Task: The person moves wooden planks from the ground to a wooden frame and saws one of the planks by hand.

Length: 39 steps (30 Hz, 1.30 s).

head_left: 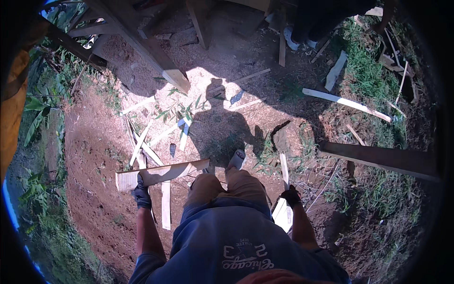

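Left hand [140, 191], dark glove, left of centre in the lower half: closed around the lower edge of a wooden board [163, 175]. Board lay slantwise across the frame, left end lower, right end reaching near the person's knees; part sunlit, part in shadow. Right hand [291, 195], also dark-gloved, right of centre: curled, at the upper part of a pale plank [283, 215]; fingers too dark to read, could not tell if it gripped the plank or only rested by it. A thin pale strip [284, 168] ran up from near that hand; could not tell whether it joined the plank.

Writing: blue shirt [203, 241] at bottom centre bore pale print, namely a line of script, smaller lettering above it and two large numerals, all upside down in frame.

Tan trousers [248, 187] and one shoe [236, 159] showed mid-frame, below the person's shadow [220, 125]. Loose pale offcuts [142, 144] crossed one another above the board; another narrow strip [166, 206] lay below it. Thick timber beam [142, 47] slanted in from upper left; a dark beam [378, 158] came in at right. White-edged strip [347, 103] lay upper right, near grass [369, 66]. Another person's light shoe [290, 38] stood at the top, right of centre. Leafy plants [35, 116] filled the left side.
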### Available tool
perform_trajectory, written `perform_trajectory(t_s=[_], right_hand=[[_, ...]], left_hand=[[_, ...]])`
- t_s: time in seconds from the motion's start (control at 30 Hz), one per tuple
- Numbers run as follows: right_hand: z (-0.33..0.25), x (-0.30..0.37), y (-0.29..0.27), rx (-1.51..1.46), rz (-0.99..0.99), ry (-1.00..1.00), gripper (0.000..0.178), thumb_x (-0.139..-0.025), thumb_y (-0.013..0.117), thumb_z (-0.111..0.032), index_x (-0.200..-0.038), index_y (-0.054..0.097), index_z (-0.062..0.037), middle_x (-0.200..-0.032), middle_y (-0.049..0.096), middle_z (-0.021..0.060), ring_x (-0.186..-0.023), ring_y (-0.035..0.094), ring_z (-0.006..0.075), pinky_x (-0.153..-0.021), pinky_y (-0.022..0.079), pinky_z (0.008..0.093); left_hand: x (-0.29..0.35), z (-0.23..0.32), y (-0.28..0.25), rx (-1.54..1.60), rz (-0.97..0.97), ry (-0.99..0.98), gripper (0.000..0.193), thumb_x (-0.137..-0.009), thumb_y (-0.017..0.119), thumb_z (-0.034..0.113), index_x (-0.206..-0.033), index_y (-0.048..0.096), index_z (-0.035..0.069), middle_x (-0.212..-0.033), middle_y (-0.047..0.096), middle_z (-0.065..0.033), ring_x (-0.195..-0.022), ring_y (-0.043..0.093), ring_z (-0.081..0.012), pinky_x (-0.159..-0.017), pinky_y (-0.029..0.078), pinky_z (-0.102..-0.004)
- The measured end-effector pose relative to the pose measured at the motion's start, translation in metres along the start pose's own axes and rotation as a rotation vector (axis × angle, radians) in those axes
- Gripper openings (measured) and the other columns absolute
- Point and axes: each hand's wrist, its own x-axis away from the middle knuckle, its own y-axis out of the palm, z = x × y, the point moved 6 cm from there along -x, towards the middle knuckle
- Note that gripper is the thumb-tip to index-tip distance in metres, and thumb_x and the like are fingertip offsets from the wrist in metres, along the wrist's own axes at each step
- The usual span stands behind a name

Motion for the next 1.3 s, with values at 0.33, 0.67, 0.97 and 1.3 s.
perform_trajectory(t_s=[0.33, 0.67, 0.97, 1.3], right_hand=[[-0.166, -0.065, -0.176, -0.389, 0.202, -0.377, 0.076, -0.079, 0.083, -0.016, -0.149, 0.055, -0.0013, -0.084, 0.075, 0.007, -0.075, 0.072, 0.0183, -0.069, 0.057, 0.0367], [-0.343, -0.123, -0.234, -1.013, -0.018, -0.615, 0.023, -0.091, 0.073, -0.019, -0.108, 0.065, -0.0066, -0.084, 0.069, 0.0098, -0.073, 0.071, 0.0233, -0.061, 0.058, 0.0371], [-0.518, -0.188, -0.328, -0.993, -0.058, -0.665, 0.024, -0.097, 0.068, -0.025, -0.109, 0.071, -0.005, -0.091, 0.07, 0.0106, -0.081, 0.07, 0.0257, -0.073, 0.057, 0.0401], [-0.739, -0.007, -0.484, -0.623, 0.48, -0.812, 0.045, -0.091, 0.081, -0.013, -0.132, 0.066, -0.0045, -0.107, 0.071, 0.006, -0.1, 0.068, 0.0166, -0.09, 0.053, 0.0347]], left_hand=[[-0.026, 0.158, 0.025, -0.202, 0.679, -0.1, 0.076, -0.097, 0.072, 0.063, -0.133, 0.071, -0.005, -0.125, 0.075, -0.0193, -0.111, 0.071, -0.0286, -0.098, 0.056, -0.0441], [-0.106, 0.45, -0.057, -0.199, 1.083, 0.321, 0.084, -0.101, 0.059, 0.071, -0.126, 0.075, -0.007, -0.116, 0.078, -0.0187, -0.099, 0.073, -0.0254, -0.09, 0.058, -0.0435], [-0.293, 0.691, 0.039, -0.255, 1.06, 0.512, 0.083, -0.094, 0.069, 0.068, -0.139, 0.067, -0.002, -0.13, 0.073, -0.0265, -0.125, 0.068, -0.0408, -0.106, 0.052, -0.0455], [-0.554, 0.788, 0.144, -0.514, 0.461, 1.08, 0.055, -0.107, 0.056, 0.05, -0.133, 0.07, 0.004, -0.113, 0.076, -0.024, -0.11, 0.072, -0.0406, -0.093, 0.056, -0.0472]])
